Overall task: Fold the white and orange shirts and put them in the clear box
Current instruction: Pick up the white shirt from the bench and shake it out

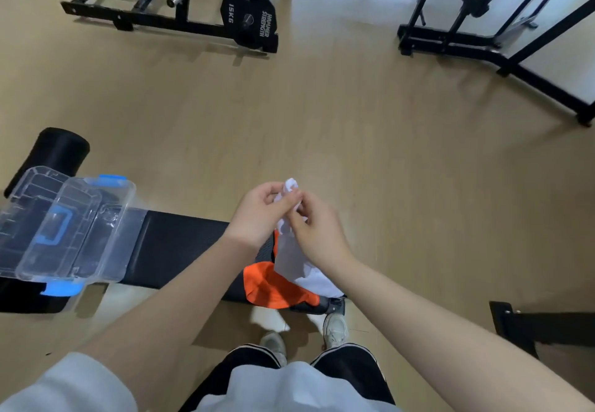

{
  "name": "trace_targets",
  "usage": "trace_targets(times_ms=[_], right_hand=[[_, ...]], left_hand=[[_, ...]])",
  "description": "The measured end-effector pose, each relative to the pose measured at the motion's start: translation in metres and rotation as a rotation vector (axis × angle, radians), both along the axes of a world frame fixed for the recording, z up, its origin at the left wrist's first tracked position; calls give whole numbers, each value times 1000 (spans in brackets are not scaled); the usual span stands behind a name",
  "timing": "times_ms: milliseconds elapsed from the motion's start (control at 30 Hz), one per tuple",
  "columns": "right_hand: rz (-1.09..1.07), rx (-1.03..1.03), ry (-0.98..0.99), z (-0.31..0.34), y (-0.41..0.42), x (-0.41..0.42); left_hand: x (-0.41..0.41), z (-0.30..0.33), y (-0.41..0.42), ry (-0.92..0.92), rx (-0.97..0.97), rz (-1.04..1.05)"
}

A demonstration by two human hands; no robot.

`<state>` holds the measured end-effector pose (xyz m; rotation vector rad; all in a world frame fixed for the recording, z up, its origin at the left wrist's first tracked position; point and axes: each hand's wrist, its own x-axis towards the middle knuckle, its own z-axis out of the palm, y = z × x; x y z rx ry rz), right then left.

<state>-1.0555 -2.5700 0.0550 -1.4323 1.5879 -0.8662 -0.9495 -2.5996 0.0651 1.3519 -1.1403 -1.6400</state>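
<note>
A: What is seen first, going by size?

B: A pale wooden floor [322, 115] is seen across the whole view. Black steel gym frames [167, 2] are placed at eleven o'clock and at two o'clock, and a black weight plate marked 15 KG [248, 17] is leaned against the first.

A: And the work surface?

B: A long black padded desk [180, 244] is laid from nine o'clock toward the centre, with a black cylindrical roller pad [54, 154] at its far left end.

A: Where is the container kept?

B: A clear plastic box with blue latches [64, 228] is set on the desk at nine o'clock, with its clear lid laid on top of it.

A: And the clothing?

B: An orange fabric shirt [273, 289] is left crumpled on the right end of the desk, just below centre. A white fabric shirt [296, 257] is lifted above it, with its lower part draped over the orange one and its top edge bunched at centre.

A: How is it held?

B: The left hand [257, 215] and the right hand [318, 228] are brought together at centre. The fingers [291, 200] of both are pinched closed on the bunched white cloth.
</note>
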Motion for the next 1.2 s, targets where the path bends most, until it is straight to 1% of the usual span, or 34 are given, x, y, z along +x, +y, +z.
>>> trace_targets(times_ms=[67, 167, 233, 300, 333, 400, 433, 467, 600, 667, 700, 800, 867, 933, 967, 1033, 1067, 1100, 1167, 1200], right_hand=[[154, 32, -102, -3, 3, 5], [405, 100, -324, 1, 3, 7], [463, 196, -512, 8, 0, 5], [395, 231, -622, 15, -4, 0], [312, 189, -592, 17, -9, -4], [89, 58, -405, 17, -18, -15], [20, 12, -316, 14, -21, -20], [11, -2, -246, 9, -23, -26], [233, 55, -95, -3, -21, -35], [315, 1, -70, -1, -20, -39], [356, -15, -79, 2, -17, -45], [495, 65, -108, 13, 0, -76], [613, 125, -172, 14, 16, -106], [717, 211, -266, 14, 34, -141], [782, 252, -282, 15, 44, -160], [920, 287, -250, 16, 62, -197], [957, 270, -227, 15, 71, -215], [949, 229, -203, 14, 78, -233], [821, 100, -125, 9, 90, -268], [761, 42, -52, 6, 97, -285]], left_hand=[[13, -1, -4, -4, -23, 28], [33, 5, -6, -18, -119, -67], [41, 10, -4, -28, -170, -133], [49, 10, -2, -43, -229, -108], [52, 10, -2, -21, -253, -81], [54, 11, -3, 30, -258, -13], [53, 13, -2, 43, -252, 17], [51, 16, -1, 58, -249, 37], [32, 38, 10, 131, -251, 11], [17, 49, 20, 136, -232, -9], [8, 54, 26, 144, -217, -12], [-27, 67, 48, 202, -185, -44], [-57, 72, 66, 207, -181, -73], [-91, 75, 86, 199, -178, -66], [-109, 77, 96, 185, -185, -60], [-143, 78, 117, 132, -220, -57], [-158, 76, 128, 105, -242, -41], [-173, 73, 138, 88, -260, 1], [-197, 65, 156, 68, -277, 149], [-205, 60, 164, 62, -273, 231]])
